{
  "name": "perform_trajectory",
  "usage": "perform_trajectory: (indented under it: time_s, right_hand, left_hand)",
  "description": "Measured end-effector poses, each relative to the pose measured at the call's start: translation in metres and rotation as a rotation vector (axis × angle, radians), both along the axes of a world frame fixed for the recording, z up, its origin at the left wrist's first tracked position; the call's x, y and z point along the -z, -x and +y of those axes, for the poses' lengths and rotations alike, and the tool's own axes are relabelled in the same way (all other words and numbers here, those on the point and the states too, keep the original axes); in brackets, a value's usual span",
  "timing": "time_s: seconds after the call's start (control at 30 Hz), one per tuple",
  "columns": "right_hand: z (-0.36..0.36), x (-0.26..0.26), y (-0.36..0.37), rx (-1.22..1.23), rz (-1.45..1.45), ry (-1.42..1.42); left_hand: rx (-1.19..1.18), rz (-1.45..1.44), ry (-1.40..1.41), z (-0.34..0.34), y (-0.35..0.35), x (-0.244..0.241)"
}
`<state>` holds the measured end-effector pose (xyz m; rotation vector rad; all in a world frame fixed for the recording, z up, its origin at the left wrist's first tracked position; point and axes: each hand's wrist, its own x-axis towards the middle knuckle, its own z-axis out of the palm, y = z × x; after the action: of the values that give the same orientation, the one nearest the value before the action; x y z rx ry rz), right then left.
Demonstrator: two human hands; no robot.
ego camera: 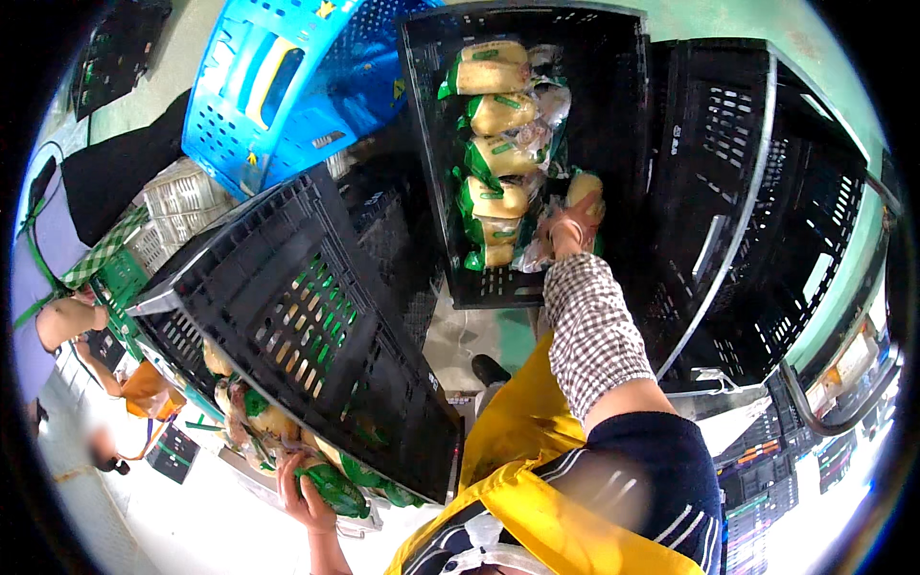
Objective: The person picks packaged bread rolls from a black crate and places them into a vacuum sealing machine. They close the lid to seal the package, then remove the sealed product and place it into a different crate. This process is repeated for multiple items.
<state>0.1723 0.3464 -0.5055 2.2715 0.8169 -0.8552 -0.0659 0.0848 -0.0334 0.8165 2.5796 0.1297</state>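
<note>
My right hand [575, 224] is down inside a black plastic crate [611, 93], its fingers on a bagged piece of pale-yellow produce [585, 188]. To its left, several similar packs [503, 154] lie in a column, wrapped in clear and green film. At the lower left, my left hand [307, 496] grasps a green-wrapped pack [336, 491] at the open side of a tilted black crate [374, 323]. More bagged produce [269, 417] shows in that crate, partly hidden by its wall. The exact kind of produce cannot be told.
A blue perforated basket [287, 93] stands beyond the tilted crate. Black crates [719, 180] border a metal frame [747, 165] on the right. White baskets [183, 201] are at the left, near another person [50, 287]. My shoe [491, 368] shows on the floor below.
</note>
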Motion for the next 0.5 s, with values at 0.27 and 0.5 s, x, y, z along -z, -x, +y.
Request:
perform_trajectory:
  time_s: [0.27,0.5]
  right_hand:
    - [-0.028,0.125,-0.008,0.266,0.582,0.01]
    - [-0.029,0.218,-0.126,0.374,1.343,-0.149]
  left_hand:
    - [0.013,-0.051,-0.067,-0.001,0.005,0.003]
    - [-0.004,0.008,-0.04,-0.007,0.013,0.001]
